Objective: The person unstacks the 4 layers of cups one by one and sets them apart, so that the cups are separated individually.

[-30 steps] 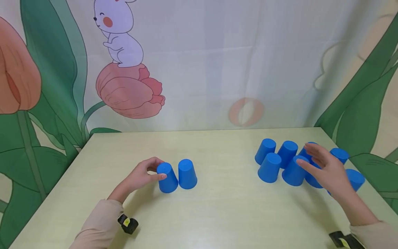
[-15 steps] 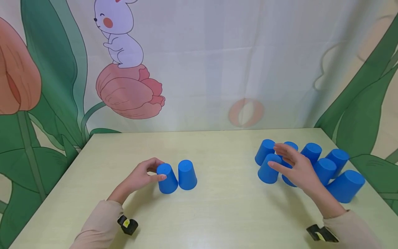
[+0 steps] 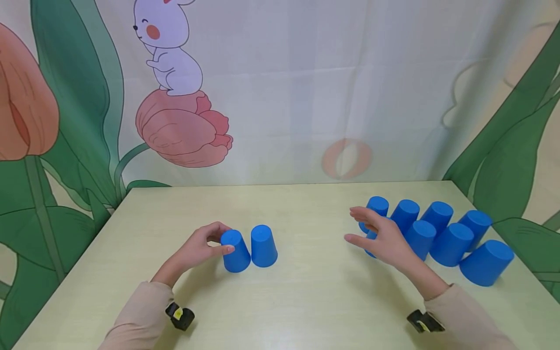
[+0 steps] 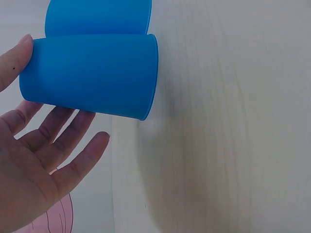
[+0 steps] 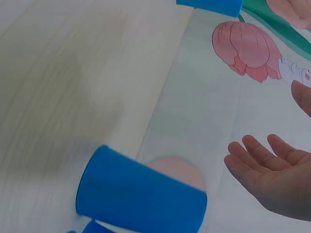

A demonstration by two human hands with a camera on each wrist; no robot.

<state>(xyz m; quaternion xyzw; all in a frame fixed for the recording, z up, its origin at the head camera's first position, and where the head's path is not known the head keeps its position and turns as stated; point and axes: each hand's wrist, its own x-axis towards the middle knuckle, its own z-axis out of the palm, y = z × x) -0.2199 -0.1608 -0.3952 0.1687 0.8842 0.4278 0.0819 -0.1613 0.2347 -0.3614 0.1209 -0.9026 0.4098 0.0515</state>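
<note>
My left hand (image 3: 202, 248) holds an upside-down blue cup (image 3: 236, 253), with thumb and fingers on either side near its narrow top. Close on its right stands a second blue cup (image 3: 264, 249), also upside down. The left wrist view shows the thumb at one side of the held cup (image 4: 92, 73) and the fingertips against the other; the little finger stands off. My right hand (image 3: 387, 242) is in the air with fingers and thumb spread and nothing between them. It partly covers the leftmost cups of the right-hand group, including the near one (image 3: 371, 235).
Several more upside-down blue cups (image 3: 452, 245) stand close together on the right of the pale table (image 3: 306, 301). A printed curtain (image 3: 280, 97) hangs behind the table's back edge. Bare tabletop lies between the two cups and the group.
My right hand has moved left across the front of the cup group, uncovering the cups at its right and covering those at its left. The left hand and its cup have stayed still.
</note>
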